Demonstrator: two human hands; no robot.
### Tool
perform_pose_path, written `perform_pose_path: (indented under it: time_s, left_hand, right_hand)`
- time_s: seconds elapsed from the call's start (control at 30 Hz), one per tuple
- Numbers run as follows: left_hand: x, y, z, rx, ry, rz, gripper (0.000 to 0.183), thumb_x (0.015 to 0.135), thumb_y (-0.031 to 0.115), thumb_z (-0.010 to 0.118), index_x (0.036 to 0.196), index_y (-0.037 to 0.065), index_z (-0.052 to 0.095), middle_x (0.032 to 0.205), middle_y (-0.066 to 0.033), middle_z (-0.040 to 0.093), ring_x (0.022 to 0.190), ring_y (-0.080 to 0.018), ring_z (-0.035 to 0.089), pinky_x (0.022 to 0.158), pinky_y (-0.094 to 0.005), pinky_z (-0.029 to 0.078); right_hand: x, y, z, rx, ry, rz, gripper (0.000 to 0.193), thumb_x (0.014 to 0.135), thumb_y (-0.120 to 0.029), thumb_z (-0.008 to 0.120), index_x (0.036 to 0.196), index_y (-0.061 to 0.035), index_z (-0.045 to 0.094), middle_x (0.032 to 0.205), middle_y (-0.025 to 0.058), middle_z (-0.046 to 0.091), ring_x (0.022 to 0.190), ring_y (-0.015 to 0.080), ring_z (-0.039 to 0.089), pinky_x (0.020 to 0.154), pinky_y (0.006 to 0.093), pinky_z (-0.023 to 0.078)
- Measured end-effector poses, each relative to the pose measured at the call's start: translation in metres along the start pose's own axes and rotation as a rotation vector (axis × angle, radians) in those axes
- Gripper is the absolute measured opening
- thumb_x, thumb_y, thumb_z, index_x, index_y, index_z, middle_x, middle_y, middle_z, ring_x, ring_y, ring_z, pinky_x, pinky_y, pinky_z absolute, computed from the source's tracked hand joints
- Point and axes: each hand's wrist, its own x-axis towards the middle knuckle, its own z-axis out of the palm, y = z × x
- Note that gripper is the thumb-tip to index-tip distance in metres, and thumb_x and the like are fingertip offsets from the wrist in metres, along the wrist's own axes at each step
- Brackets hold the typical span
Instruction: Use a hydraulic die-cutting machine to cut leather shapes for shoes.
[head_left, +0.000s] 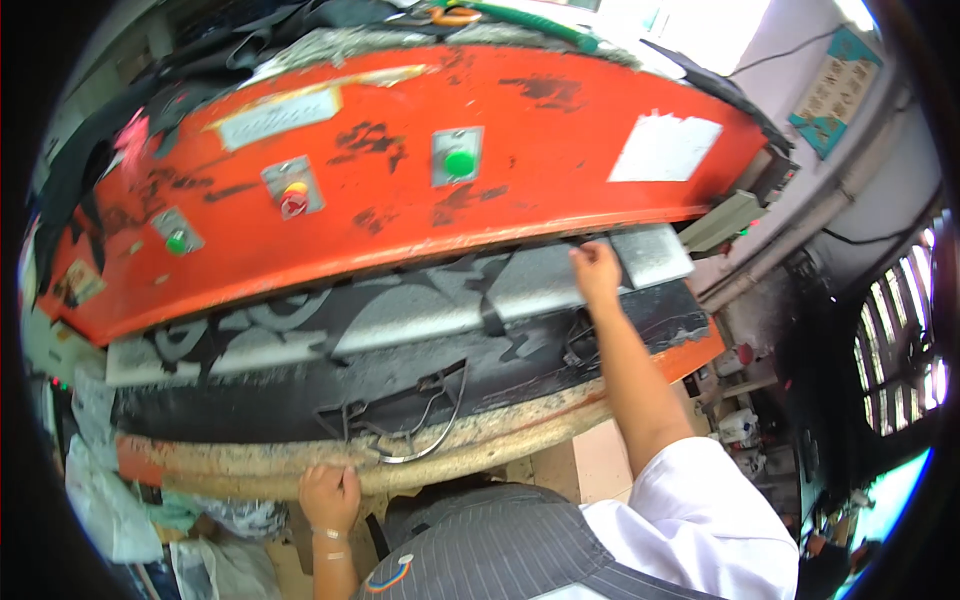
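Observation:
My right hand (597,268) reaches forward over the right part of a worn white-grey board (420,318), just below the front edge of an orange-red press (560,130). Its fingers are curled together beside dark material (491,318) on the board; what they hold, if anything, is hidden. My left hand (330,497) is closed at the front edge of the machine bed, and its palm side cannot be seen. Between the hands, thin metal cutting dies (440,400) lie on the black strip (250,408) of the bed. Dark cut-out shapes cover much of the board.
Green buttons (459,163) and a red stop button (294,200) sit on the press front. Dark fabric and orange-handled scissors (455,16) lie on top. Plastic bags (105,500) stand at the left. A shelf with containers (740,428) is at the right.

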Motion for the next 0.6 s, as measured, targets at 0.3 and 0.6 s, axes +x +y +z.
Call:
perform_pose_path:
  time_s: [0.3, 0.6]
  left_hand:
    - [-0.010, 0.012, 0.009, 0.053, 0.051, -0.033, 0.016, 0.072, 0.021, 0.068, 0.060, 0.013, 0.063, 0.066, -0.0026, 0.058, 0.067, -0.0248, 0.056, 0.063, -0.0384, 0.043]
    - [0.060, -0.015, 0.000, -0.319, 0.091, -0.073, 0.011, 0.080, 0.010, 0.070, 0.071, 0.004, 0.067, 0.073, -0.0086, 0.064, 0.070, -0.0274, 0.058, 0.065, -0.0362, 0.048]
  right_hand:
    - [0.067, 0.068, 0.006, -0.111, -0.002, 0.057, 0.066, 0.077, -0.038, 0.077, 0.124, 0.0034, 0.056, 0.115, 0.0254, 0.061, 0.111, 0.0419, 0.054, 0.097, 0.0463, 0.042]
    - [0.051, 0.061, 0.008, -0.393, 0.021, -0.239, 0.043, 0.082, -0.021, 0.071, 0.118, -0.0023, 0.058, 0.107, 0.0210, 0.059, 0.104, 0.0413, 0.052, 0.092, 0.0469, 0.041]
